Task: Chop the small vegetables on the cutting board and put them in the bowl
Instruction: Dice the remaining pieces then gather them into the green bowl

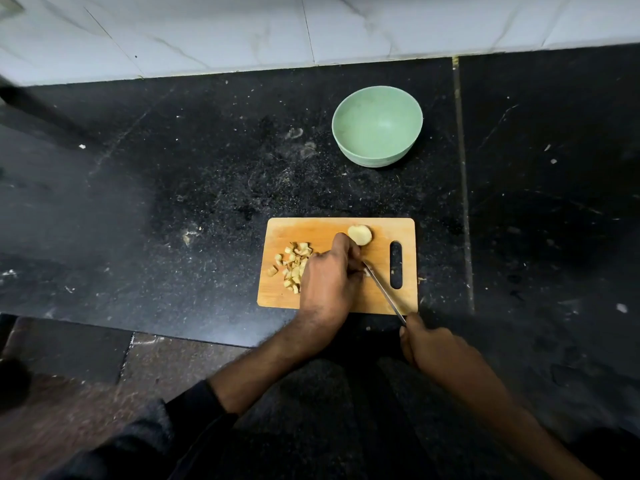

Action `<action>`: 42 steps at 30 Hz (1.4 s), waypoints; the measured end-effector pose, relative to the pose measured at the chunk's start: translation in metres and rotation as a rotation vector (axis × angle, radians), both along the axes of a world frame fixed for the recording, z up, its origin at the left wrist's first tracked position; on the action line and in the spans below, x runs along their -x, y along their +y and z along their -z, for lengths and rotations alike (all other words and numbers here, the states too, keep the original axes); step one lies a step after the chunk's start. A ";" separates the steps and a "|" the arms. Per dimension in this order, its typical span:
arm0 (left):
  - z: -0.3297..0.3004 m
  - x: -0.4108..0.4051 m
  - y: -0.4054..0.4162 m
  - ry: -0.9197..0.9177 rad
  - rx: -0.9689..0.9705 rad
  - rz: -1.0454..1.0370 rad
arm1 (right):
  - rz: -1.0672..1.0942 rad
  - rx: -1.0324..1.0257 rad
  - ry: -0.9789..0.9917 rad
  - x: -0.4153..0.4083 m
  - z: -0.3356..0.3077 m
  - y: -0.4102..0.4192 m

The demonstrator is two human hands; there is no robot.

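Note:
A wooden cutting board (325,297) lies on the black counter. Several pale chopped vegetable pieces (292,266) are piled on its left part. A larger uncut vegetable chunk (360,234) sits near the board's far edge. My left hand (329,278) rests curled on the board and holds something small down beneath its fingers, hidden from view. My right hand (429,344) grips the handle of a knife (384,292), whose blade slants up to the fingers of my left hand. The pale green bowl (377,128) stands empty beyond the board.
The black stone counter (207,188) stretches left and right of the board, speckled with crumbs. A white tiled wall (311,26) runs along the back. The counter's front edge (194,337) lies just below the board.

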State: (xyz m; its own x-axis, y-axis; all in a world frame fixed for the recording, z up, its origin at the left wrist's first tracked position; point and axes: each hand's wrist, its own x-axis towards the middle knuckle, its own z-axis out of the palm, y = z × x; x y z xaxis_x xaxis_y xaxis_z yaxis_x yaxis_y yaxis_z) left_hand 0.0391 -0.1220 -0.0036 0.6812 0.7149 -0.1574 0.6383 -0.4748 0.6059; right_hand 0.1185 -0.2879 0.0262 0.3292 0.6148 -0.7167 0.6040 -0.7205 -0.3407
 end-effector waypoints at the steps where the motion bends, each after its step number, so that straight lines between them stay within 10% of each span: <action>1: 0.000 -0.001 0.000 0.004 0.000 0.001 | 0.009 0.009 -0.004 0.001 0.001 0.003; 24: 0.004 -0.001 0.001 0.069 -0.237 0.305 | 0.107 -0.173 -0.136 -0.001 -0.002 -0.029; 42: 0.008 0.032 0.026 0.084 -0.332 -0.015 | 0.000 -0.168 -0.115 -0.001 -0.003 0.001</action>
State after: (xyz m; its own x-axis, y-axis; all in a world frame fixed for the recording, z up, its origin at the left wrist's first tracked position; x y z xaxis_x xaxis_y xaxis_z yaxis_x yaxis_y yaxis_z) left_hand 0.0069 -0.0963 -0.0119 0.6651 0.7461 0.0311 0.6874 -0.6279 0.3649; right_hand 0.1192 -0.2874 0.0296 0.4029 0.7226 -0.5617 0.6459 -0.6593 -0.3849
